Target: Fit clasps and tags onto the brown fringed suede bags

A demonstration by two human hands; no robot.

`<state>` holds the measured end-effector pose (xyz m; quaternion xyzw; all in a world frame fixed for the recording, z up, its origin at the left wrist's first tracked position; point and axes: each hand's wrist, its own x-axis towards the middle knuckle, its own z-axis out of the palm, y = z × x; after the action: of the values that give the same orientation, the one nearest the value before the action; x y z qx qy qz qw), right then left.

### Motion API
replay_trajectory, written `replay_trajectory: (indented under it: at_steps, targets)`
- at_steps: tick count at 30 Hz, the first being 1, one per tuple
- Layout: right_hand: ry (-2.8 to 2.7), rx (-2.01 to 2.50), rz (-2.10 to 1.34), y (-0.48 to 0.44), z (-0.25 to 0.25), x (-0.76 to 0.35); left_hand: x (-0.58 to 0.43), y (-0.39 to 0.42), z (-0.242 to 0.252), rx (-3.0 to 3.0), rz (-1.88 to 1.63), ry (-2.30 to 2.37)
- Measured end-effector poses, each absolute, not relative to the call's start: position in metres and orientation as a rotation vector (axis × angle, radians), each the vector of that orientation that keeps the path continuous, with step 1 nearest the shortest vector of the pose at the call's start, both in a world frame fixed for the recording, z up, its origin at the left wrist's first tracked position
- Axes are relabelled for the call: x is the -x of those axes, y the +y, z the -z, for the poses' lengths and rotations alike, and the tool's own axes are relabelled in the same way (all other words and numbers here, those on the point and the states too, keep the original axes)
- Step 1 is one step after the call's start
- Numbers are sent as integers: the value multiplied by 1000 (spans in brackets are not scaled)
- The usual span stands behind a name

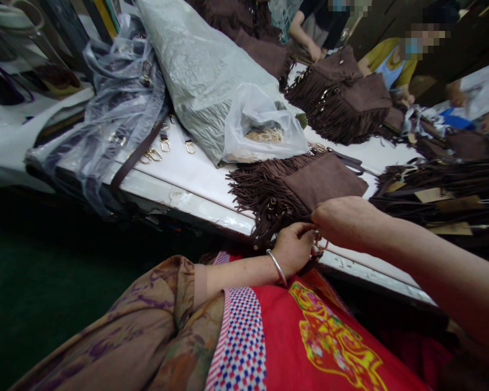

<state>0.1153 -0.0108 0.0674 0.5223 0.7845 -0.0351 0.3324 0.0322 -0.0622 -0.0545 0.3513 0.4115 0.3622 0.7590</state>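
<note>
The left hand (pixel 293 248) pinches a small part (pixel 318 251) too blurred to identify, the right hand (pixel 330 212) hides its grip, and the brown fringed bag (pixel 328 179) lies just beyond them on the table's near side (pixel 191 203), where a hard tug could drag it off

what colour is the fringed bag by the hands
The fringed bag is brown, best seen in head view.

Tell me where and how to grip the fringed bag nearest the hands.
I'd pinch the bag by the right edge of its smooth panel, coming from above right: that part looks broad and plain, while loose fringe spreads left and the left hand and right hand crowd the near side.
</note>
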Motion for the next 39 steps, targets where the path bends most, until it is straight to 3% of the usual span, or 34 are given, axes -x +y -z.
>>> replay_trajectory:
  at_steps: [13, 23, 26, 29, 32, 36, 39]
  targets:
    - [1998, -1419, 76, -22, -65, -131, -36, -62, 54, -703, -746, 931]
    - [2205, -1646, 153, -55, -63, -184, -26, -64, 52, -981, -867, 1072]
    - [2194, -1963, 586, -73, -56, -197, -18, -65, 51, -1107, -1000, 1081]
    - [1849, -2342, 1390, -93, -41, -199, -14, -65, 49, -1017, -1043, 920]
    - [1670, -2378, 2074, -110, -20, -194, -13, -64, 45, -847, -992, 679]
    - [1480, -2317, 2547, -123, 4, -185, -6, -60, 39, -635, -900, 492]
    - [1414, -2306, 2721, -126, 12, -180, 4, -57, 38, -630, -683, 456]
